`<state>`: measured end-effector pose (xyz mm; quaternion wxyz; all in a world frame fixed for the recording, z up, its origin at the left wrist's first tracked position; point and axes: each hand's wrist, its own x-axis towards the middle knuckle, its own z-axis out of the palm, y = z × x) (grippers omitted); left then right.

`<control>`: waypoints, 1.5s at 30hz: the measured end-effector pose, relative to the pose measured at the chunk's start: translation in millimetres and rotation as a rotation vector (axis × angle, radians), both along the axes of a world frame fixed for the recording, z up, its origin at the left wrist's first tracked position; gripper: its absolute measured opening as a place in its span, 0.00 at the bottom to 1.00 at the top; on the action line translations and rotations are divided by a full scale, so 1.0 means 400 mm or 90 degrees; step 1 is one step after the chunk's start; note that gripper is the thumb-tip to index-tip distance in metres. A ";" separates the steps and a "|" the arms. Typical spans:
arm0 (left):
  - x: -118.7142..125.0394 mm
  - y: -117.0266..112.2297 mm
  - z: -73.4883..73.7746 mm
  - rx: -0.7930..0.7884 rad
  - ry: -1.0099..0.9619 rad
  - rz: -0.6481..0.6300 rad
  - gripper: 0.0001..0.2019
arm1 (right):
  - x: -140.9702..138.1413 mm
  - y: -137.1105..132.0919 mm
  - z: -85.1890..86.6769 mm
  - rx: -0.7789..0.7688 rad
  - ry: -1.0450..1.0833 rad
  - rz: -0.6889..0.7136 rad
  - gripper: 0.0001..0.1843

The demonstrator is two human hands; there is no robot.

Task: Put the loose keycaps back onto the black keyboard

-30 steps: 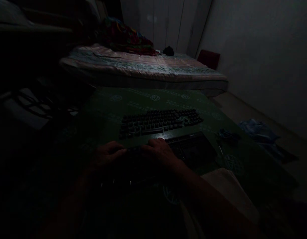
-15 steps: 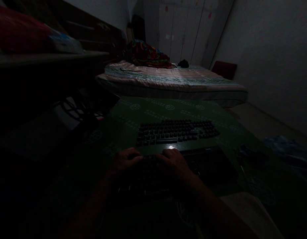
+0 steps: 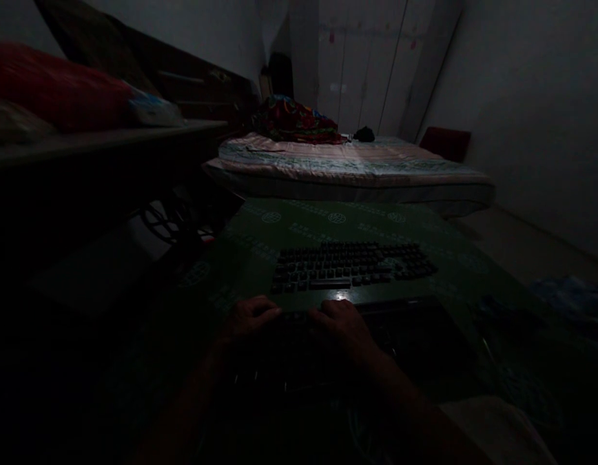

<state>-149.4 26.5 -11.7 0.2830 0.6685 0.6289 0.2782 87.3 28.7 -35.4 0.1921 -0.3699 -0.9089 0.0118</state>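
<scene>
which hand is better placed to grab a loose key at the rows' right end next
Probably the right hand: it is at the keyboard, farther right than the left hand, nearer that end of the loose keys.

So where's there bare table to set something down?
Bare green tabletop shows between the loose keys and the bed, and left of the keys. Crowded: around the keyboard, with the left hand and right hand at it.
</scene>
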 end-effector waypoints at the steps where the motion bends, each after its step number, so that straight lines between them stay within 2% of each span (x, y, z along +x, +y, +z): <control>1: -0.001 0.000 -0.001 0.000 -0.003 0.001 0.16 | -0.001 0.000 0.000 -0.002 0.002 0.002 0.15; 4: -0.002 0.002 -0.002 -0.001 -0.008 0.005 0.16 | -0.003 0.001 0.000 -0.007 0.003 0.002 0.17; 15: -0.001 0.006 -0.001 -0.002 -0.006 0.037 0.16 | -0.005 -0.001 0.001 0.017 0.005 -0.009 0.14; 22: 0.001 0.008 -0.006 -0.001 0.002 0.046 0.16 | -0.006 0.002 -0.010 0.029 0.011 -0.012 0.16; 31: 0.001 0.001 -0.002 0.011 0.000 0.029 0.15 | -0.009 -0.001 -0.007 0.039 0.013 -0.018 0.15; 38: -0.015 0.004 -0.024 0.038 -0.002 -0.013 0.16 | -0.008 -0.002 -0.011 0.054 0.022 -0.012 0.15; 45: -0.014 0.000 -0.026 0.037 -0.024 -0.007 0.15 | -0.008 -0.001 -0.024 0.074 0.030 -0.019 0.16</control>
